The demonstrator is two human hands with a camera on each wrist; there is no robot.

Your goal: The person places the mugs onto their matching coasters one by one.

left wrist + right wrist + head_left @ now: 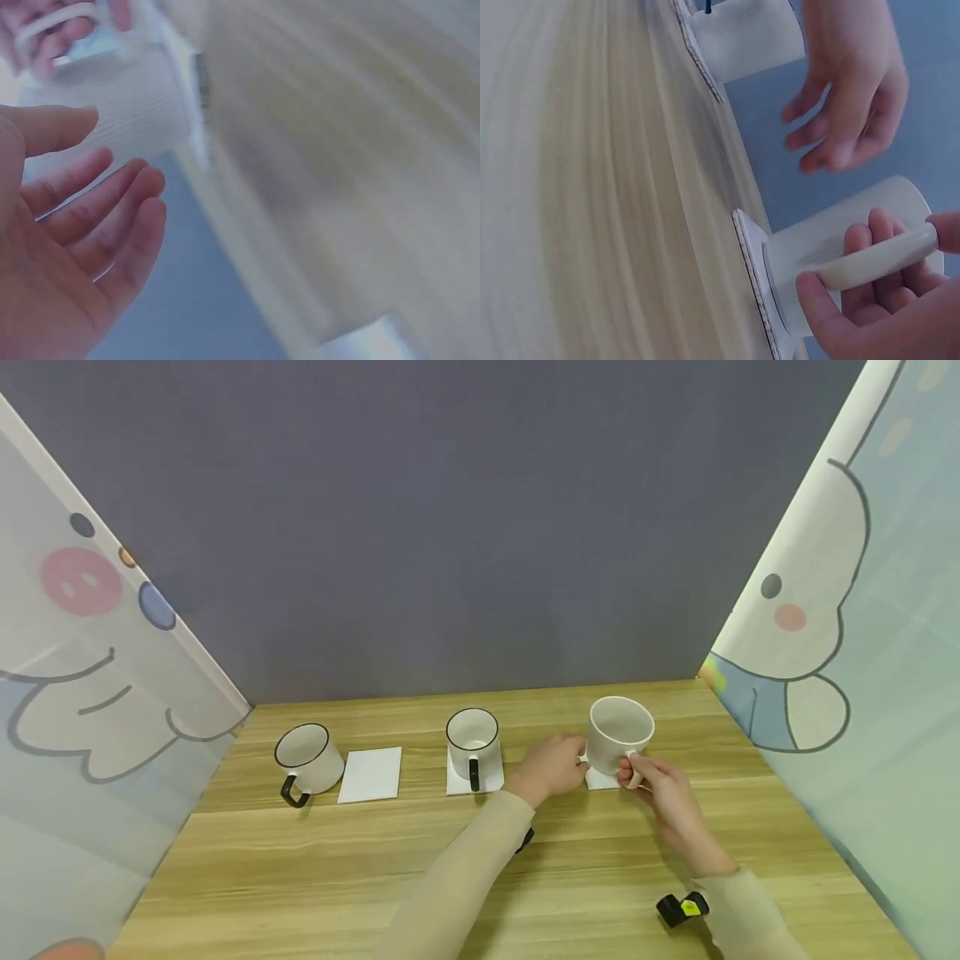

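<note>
At the right of the table, an all-white mug (609,753) stands upright on a square white coaster (602,780). My right hand (669,797) holds its handle, fingers curled through it in the right wrist view, where the mug's base (780,277) rests on the coaster. Left of that mug is my left hand (551,766), its fingers loosely bent and holding nothing. The right wrist view shows a gap between the left hand (855,97) and the mug. From the left wrist, the mug's side (135,105) appears just beyond the fingertips.
A white mug with a black rim and black handle (472,752) sits on a coaster (491,779) in the middle. Farther left, a similar mug (318,768) stands on the bare wood beside a bare white coaster (371,774). A dark wall (465,568) closes the back.
</note>
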